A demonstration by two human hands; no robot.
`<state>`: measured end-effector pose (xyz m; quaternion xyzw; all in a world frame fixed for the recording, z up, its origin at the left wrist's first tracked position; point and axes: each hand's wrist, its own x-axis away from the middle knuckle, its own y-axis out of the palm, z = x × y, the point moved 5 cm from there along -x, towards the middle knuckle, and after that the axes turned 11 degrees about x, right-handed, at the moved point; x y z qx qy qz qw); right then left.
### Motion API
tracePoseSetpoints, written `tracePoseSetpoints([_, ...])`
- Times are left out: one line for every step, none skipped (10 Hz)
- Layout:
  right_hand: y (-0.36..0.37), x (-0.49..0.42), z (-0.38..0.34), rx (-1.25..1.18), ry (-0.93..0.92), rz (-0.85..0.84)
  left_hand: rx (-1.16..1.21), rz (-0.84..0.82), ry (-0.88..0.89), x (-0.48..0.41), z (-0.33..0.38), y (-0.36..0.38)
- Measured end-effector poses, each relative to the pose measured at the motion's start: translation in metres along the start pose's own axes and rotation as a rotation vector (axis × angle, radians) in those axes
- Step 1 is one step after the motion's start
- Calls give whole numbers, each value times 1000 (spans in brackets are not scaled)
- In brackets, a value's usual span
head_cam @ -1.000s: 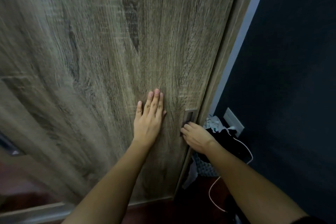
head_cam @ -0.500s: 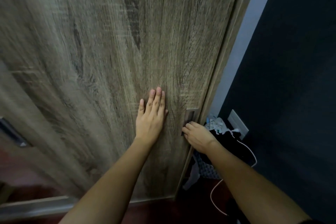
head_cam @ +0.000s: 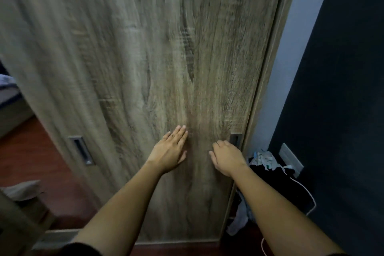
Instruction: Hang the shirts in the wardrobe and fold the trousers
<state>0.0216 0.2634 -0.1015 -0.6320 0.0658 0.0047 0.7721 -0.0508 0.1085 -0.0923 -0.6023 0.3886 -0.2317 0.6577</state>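
While the wardrobe door [head_cam: 145, 68] filled the view | clothes [head_cam: 268, 164] lay heaped on the floor past its right edge | left hand [head_cam: 169, 153] pressed flat, fingers spread | right hand [head_cam: 227, 157] curled loosely beside recessed handle [head_cam: 235, 139], gripping nothing

Both hands [head_cam: 169, 151] [head_cam: 227, 159] against the wardrobe door [head_cam: 145, 58]

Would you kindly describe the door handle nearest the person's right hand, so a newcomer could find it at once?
Start from the tall grey-brown wood-grain sliding door that fills the view. Follow its right edge down to the right hand; the slim recessed metal handle sits just above the fingers. Unlike the matching handle by the door's left edge, it adjoins the pale wall strip.
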Motion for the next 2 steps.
tracePoseSetpoints([-54, 5, -22, -69, 88, 61, -14, -172, -168, 19, -24, -51])
tracePoseSetpoints([-90, 11, -42, -101, 116, 104, 22, -196, -246, 38, -28, -83])
